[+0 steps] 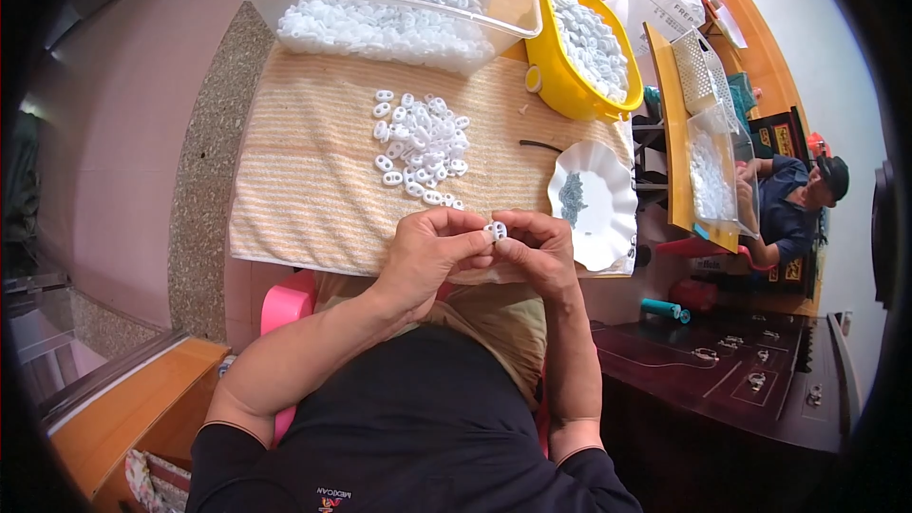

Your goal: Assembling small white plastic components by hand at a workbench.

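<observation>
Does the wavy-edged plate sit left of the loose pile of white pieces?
No, the white plate lies to the right of the pile on the towel.

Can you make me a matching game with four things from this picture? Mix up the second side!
Things:
1. Tub
2. Plate
3. Held piece
4. Cloth

Clues:
A. Striped
B. Between the left hand and the right hand
C. Bright yellow
D. White with a wavy edge

Right pairs: 1-C, 2-D, 3-B, 4-A
</observation>
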Available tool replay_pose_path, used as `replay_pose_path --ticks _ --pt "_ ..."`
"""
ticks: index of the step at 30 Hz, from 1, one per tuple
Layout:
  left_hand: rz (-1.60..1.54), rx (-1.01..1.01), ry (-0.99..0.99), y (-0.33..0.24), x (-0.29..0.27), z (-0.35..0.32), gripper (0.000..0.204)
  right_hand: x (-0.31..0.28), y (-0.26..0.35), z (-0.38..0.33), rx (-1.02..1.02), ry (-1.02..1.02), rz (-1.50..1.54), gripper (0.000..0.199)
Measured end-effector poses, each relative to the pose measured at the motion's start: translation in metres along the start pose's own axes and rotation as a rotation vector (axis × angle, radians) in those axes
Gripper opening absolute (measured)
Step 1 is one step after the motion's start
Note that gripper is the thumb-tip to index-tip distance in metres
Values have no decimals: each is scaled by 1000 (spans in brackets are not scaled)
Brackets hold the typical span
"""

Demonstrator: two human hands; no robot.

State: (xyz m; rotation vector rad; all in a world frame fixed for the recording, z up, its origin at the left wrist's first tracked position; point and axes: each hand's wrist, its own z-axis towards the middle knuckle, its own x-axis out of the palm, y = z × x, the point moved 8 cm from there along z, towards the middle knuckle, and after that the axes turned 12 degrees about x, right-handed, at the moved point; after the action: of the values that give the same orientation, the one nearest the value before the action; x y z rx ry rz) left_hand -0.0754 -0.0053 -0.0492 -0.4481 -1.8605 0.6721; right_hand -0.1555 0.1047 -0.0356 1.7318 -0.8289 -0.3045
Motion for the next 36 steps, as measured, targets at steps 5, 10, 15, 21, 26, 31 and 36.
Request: replay_pose_path --ticks 5,10,15,21,26,31,36 --pt "-26 -33 25 2 3 0 14 2 4 -2 3 20 57 31" --pt "-100 -71 66 7 7 1 11 3 6 -5 -2 40 115 29" --pt "-143 -90 138 8 13 -1 11 10 16 -6 -65 105 51 28" --pt "-143 -78 161 10 15 -2 8 13 10 -9 5 155 190 29" --pt "-124 -65 191 8 16 -1 8 13 13 -7 -79 172 148 31" --pt "-105 -60 224 4 16 -3 10 19 20 -11 -167 186 126 29" --pt "-107 -63 280 2 24 -7 12 23 22 -16 -173 218 151 30"
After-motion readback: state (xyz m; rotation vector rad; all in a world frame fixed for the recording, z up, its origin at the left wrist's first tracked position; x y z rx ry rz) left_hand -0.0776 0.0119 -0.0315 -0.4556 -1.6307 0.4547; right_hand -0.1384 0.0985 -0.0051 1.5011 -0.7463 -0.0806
